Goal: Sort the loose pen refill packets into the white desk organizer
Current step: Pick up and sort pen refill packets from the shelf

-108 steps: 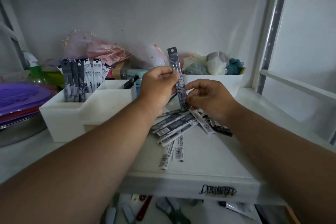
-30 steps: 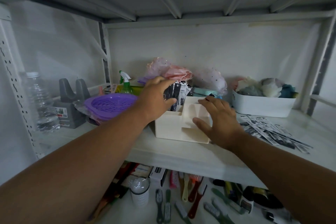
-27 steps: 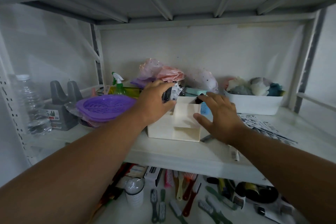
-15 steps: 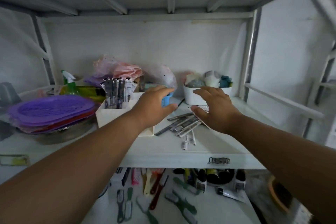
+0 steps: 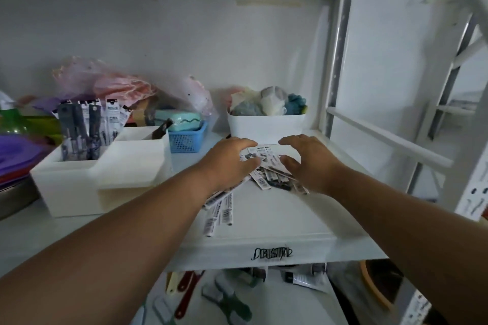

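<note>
Head view: both hands reach over the packets (image 5: 269, 169), a loose pile lying flat on the shelf (image 5: 277, 219) just right of the organizer (image 5: 105, 179). The left hand (image 5: 229, 161) hovers palm down over the pile's left edge, its fingers relaxed and slightly bent, gripping nothing; whether they touch the packets I cannot tell. The right hand (image 5: 306, 161) is over the pile's right side, fingers spread and loosely curved, thumb near the packets, also holding nothing. A few packets stick out from under the left wrist toward the shelf's front edge. In the organizer's rear left compartment several sorted packets (image 5: 84, 126) stand upright. Behind the organizer's right end sits a blue basket (image 5: 187, 140), and right of that, behind the pile, a white bin (image 5: 266, 126) full of soft things.
</note>
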